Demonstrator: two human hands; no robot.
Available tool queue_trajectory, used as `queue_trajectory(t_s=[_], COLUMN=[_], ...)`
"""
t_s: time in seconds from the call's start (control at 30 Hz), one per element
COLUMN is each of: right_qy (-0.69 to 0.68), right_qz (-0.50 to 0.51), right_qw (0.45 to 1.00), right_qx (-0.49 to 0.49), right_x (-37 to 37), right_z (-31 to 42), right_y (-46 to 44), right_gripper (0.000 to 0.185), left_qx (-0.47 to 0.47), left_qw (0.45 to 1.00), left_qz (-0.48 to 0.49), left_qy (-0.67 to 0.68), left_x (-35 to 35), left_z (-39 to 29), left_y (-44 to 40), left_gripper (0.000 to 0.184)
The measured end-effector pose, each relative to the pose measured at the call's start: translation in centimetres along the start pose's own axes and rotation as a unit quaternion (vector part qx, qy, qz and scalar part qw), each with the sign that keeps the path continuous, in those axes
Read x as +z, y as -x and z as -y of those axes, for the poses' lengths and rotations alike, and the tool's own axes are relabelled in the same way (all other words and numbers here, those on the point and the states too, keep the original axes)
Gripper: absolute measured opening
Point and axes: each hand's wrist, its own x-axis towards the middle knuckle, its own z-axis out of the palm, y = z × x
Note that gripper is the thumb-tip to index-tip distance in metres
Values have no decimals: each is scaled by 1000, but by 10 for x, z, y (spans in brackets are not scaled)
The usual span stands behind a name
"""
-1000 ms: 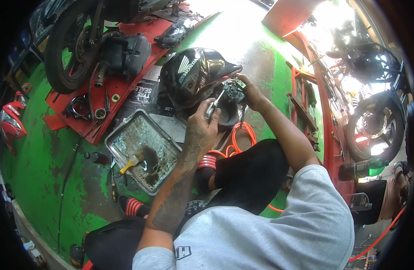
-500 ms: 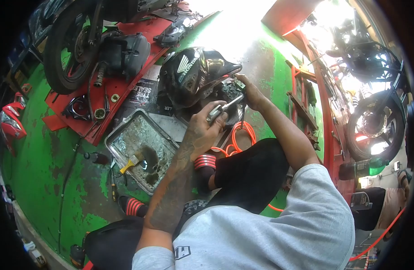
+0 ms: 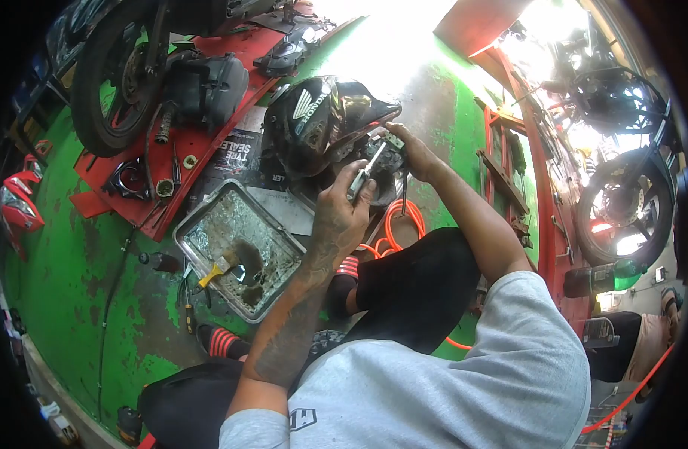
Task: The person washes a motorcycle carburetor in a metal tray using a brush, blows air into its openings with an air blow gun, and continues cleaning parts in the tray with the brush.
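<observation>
My left hand, on the tattooed arm, is closed on the pale handle of a slim tool. The tool's thin shaft slants up and right, its tip at a dirty dark metal part. Closed fingers of my right hand grip the right side of that part; some fingertips are hidden. Just behind and left of both hands lies a black motorcycle tank or cover with a Honda logo.
A metal tray with dirty liquid holds a yellow-handled brush. Orange hose coils by my leg. Motorcycle parts sit on a red platform. At right are a motorcycle wheel, a bottle and another person's leg.
The tool first swung right across the metal part, then back to a steeper upward angle as my left hand shifted slightly left. My right hand stays on the part. The other person has shifted a little.
</observation>
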Motion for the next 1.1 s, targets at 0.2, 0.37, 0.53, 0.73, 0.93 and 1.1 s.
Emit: queue_trajectory(t_s=[0.2,0.37,0.53,0.73,0.93,1.1], right_qy=[22,42,92,111,114,77], right_qz=[-19,-35,-24,-33,-24,-7], right_qw=[999,999,995,993,992,997], right_qx=[15,3,-37,-32,-56,-26], right_x=[1,1,0,2,6,-4], right_z=[0,0,-2,2,4,-2], right_y=[0,0,2,5,12,-1], right_gripper=[46,48,49,47,47,47], left_qx=[-21,-58,-55,-34,-57,-64], left_qw=[1000,997,997,996,995,996], left_qz=[7,47,59,58,76,59], left_qy=[10,-5,-15,-56,-15,-29], left_x=[-4,-7,-6,-1,0,0], left_z=[-1,-1,-2,4,-2,-7], left_y=[-3,-2,-1,1,1,1], left_gripper=[33,32,31,31,33,33])
